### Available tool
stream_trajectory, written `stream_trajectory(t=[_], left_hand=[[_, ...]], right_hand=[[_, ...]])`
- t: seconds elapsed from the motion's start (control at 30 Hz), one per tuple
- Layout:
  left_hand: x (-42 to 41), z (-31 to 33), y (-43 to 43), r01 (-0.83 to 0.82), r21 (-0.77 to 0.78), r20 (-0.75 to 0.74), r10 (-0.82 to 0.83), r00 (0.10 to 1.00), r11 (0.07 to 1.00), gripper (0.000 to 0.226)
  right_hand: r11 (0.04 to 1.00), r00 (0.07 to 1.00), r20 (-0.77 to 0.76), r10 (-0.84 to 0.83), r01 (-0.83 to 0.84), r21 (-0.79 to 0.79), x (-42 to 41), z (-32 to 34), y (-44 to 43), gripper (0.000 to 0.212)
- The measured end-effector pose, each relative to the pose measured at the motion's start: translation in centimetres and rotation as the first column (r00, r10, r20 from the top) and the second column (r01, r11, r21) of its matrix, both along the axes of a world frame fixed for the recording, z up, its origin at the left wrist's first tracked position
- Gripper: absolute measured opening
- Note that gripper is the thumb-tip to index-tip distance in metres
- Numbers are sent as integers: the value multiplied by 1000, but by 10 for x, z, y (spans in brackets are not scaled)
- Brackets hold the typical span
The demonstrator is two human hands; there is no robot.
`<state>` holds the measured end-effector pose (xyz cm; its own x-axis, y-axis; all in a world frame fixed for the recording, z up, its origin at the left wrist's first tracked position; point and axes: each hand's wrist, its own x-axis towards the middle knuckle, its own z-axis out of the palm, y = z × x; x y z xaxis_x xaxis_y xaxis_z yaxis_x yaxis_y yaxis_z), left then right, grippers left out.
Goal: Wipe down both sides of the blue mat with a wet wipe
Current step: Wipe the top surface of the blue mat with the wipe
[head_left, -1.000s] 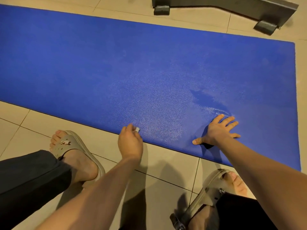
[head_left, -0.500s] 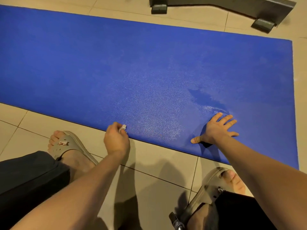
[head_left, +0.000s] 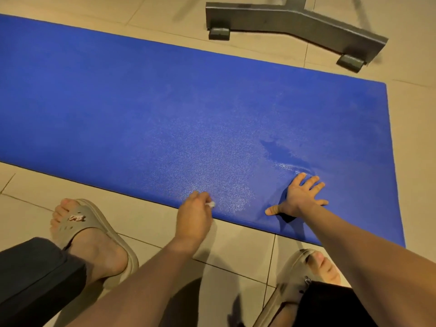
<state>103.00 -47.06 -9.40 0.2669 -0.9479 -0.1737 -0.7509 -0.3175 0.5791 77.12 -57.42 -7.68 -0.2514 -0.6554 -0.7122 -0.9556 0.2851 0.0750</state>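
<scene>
The blue mat (head_left: 165, 109) lies flat on the tiled floor, reaching from the left edge of view to a right end. My left hand (head_left: 194, 213) hovers at the mat's near edge with its fingers curled round a small balled-up white wet wipe (head_left: 211, 204); only a bit of the wipe shows. My right hand (head_left: 300, 197) rests flat on the mat near its near edge, fingers spread. A dark wet patch (head_left: 280, 149) with a glistening streak sits just beyond the right hand.
A grey metal stand base (head_left: 295, 22) with two dark feet stands on the tiles beyond the mat's far edge. My feet in beige sandals (head_left: 94, 234) are planted on the floor in front of the mat, one left and one right.
My left hand with the wipe slid left along the mat's near edge, then back to the right. The right hand stayed pressed in place. The camera tilted up, showing more of the stand.
</scene>
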Motion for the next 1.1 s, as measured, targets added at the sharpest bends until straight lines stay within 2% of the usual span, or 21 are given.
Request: stream_trajectory(t=[0.1,0.2,0.3,0.37,0.4,0.47,0.57,0.63,0.73,0.77,0.83,0.87,0.93,1.03,1.1], left_hand=[[33,-3,-15,-221,-13,29,221,975,975,8],[31,-3,-15,-282,16,31,282,959,959,8],[20,-1,-13,-292,72,-17,294,956,954,8],[23,7,-16,-259,146,-31,266,963,955,10],[26,13,-19,-238,194,-43,250,967,952,12],[34,23,-26,-203,277,-93,237,967,939,12],[38,23,-23,-172,330,-161,234,959,928,11],[34,18,-14,-177,303,-140,227,964,937,9],[18,7,0,-247,176,-100,267,959,953,7],[8,6,2,-260,144,-88,274,958,955,4],[-18,7,-2,-229,146,-103,245,964,963,4],[-32,8,-6,-192,162,-116,211,971,968,7],[-63,9,-12,-116,177,-114,138,984,977,11],[-108,8,-7,0,167,-106,18,994,986,9],[-135,7,4,132,168,-105,-115,988,977,7]], right_hand=[[1000,1000,-2,-3,3,-25,-3,-1,2,174],[996,999,-25,42,-44,-75,-3,2,12,162],[988,992,-77,104,-111,-104,8,8,30,128],[991,991,-46,127,-129,-43,23,17,40,101],[990,990,1,142,-142,12,30,21,42,94],[977,983,78,167,-175,119,40,28,48,99],[949,961,73,266,-274,153,37,22,59,119],[939,943,85,321,-328,99,27,13,71,116],[919,913,112,393,-387,-74,8,11,76,91],[918,909,153,388,-367,-148,0,13,73,74],[932,927,247,283,-206,-297,-18,19,64,41],[928,942,251,224,-127,-351,-29,20,60,35],[928,978,166,126,-57,-367,-56,20,53,47],[986,998,39,46,-39,-159,-92,10,53,105],[993,996,16,89,-87,-78,-98,3,54,129]])
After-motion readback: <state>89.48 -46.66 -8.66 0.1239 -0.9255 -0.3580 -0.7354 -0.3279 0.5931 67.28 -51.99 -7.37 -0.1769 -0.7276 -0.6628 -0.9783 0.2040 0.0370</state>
